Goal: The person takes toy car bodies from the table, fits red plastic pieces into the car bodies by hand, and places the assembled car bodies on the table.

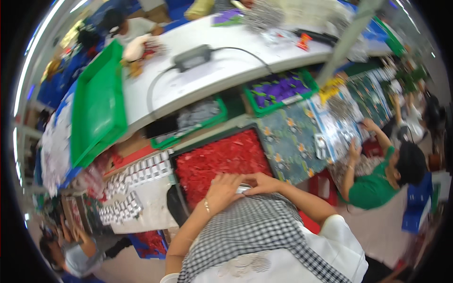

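My left hand (pixel 224 189), with a bracelet at the wrist, and my right hand (pixel 261 183) meet in front of my checked apron (pixel 245 221). Both are at the near edge of a black tray (pixel 269 158) full of small red pieces (pixel 222 158). The fingers of both hands are bent inward and close together. A small white thing (pixel 242 188) shows between them, too covered to name.
Rows of small white-and-dark pieces (pixel 127 207) lie on the table to the left. Ahead are a green bin of purple pieces (pixel 281 92), a green bin of grey pieces (pixel 200 118), a large green tray (pixel 99 108) and a power adapter (pixel 192 57). A person in green (pixel 373 188) works at right.
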A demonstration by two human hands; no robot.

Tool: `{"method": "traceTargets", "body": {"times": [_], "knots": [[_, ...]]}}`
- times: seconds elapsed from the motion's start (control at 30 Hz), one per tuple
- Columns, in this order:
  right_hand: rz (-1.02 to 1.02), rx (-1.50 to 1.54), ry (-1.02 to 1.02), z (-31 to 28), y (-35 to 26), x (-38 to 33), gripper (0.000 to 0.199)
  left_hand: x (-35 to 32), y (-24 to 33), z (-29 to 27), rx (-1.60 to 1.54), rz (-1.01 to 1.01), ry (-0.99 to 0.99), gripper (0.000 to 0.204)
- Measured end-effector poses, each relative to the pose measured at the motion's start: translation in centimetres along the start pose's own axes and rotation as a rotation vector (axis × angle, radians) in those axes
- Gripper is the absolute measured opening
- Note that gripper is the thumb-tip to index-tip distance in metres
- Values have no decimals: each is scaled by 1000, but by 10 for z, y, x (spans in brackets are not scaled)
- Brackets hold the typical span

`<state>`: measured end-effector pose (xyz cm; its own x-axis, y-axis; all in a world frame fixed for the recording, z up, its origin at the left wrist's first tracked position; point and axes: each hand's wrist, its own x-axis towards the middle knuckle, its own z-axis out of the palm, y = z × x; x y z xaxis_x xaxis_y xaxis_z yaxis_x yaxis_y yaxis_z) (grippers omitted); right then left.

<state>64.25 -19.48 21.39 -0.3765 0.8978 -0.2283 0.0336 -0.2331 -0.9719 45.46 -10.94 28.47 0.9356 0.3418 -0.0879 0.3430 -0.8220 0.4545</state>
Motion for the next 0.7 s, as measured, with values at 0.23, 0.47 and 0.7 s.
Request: {"method": "traceTargets", "body": {"times": [0.23,0.47,0.7], "knots": [[103,36,-107,16,3,23,41,-42,-38,89,-223,-135,114,58],[132,65,-153,23,18,51,33,-70,-25,87,-708,-414,235,71],[-285,-895,425,20,72,84,23,-78,-24,96,-788,-571,363,64]]}}
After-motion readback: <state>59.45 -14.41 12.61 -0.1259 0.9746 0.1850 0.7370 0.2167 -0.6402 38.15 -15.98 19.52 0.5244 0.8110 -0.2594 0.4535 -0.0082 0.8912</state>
